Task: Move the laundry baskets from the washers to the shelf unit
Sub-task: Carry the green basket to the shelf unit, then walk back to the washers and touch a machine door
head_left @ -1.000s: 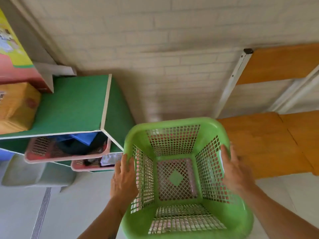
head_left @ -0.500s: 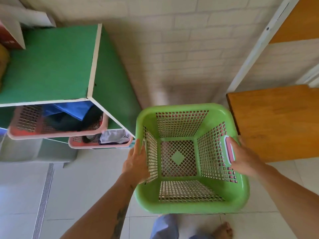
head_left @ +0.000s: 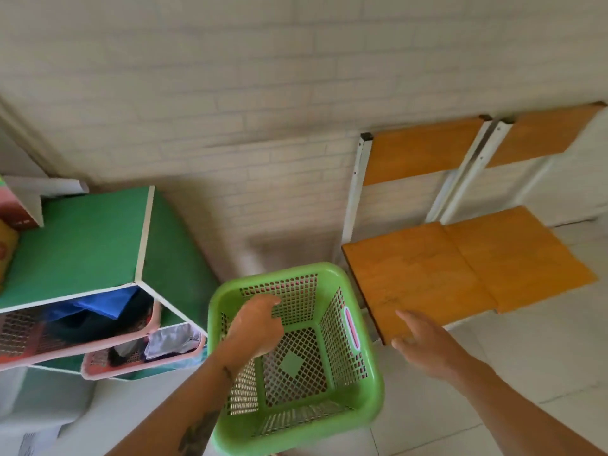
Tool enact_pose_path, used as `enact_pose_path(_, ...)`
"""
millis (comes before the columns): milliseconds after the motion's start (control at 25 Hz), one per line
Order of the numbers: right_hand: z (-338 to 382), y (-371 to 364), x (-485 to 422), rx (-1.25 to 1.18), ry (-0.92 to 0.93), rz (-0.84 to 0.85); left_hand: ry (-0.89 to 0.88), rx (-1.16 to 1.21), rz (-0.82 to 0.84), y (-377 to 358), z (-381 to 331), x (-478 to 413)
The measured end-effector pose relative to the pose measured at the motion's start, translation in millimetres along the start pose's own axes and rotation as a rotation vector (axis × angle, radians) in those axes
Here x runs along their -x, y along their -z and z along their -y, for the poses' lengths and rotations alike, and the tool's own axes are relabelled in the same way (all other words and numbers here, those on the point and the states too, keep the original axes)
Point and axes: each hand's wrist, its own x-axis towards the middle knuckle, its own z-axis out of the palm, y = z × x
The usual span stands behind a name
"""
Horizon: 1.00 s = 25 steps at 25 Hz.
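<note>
An empty green lattice laundry basket (head_left: 368,403) with pink handles stands on the tiled floor between the green shelf unit (head_left: 82,245) and two wooden chairs. My left hand (head_left: 258,325) hovers over the basket's left side, fingers loosely curled, holding nothing. To the right of the basket, my right hand (head_left: 424,340) is spread open beside the chair seat, apart from the basket. Two pink baskets (head_left: 98,343) (head_left: 141,368) with clothes sit in the shelf unit's compartments.
Two wooden chairs (head_left: 427,278) with white metal frames stand against the brick wall at the right. A yellow box (head_left: 6,248) lies on the shelf unit's top at the far left. A grey appliance (head_left: 39,403) is at the lower left. Pale floor tiles lie around the basket.
Both hands have let go of the green basket, which now rests on the floor. The view has pulled back and the hands have lifted away.
</note>
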Motion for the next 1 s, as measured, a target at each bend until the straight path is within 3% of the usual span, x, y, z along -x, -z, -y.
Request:
enact_pose_path(400, -169, 162, 143, -0.196, -0.021, -0.426, -0.4, -0.044, 0.094, -33, -298, 19)
enact_pose_path(760, -364, 257, 257, -0.169, -0.25, -0.725, -0.727, -0.009, 0.204, -139, -550, 48)
enact_pose_path(1000, -466, 321, 269, -0.222, -0.397, -0.855, -0.872, 0.095, 0.317, -206, -701, 22)
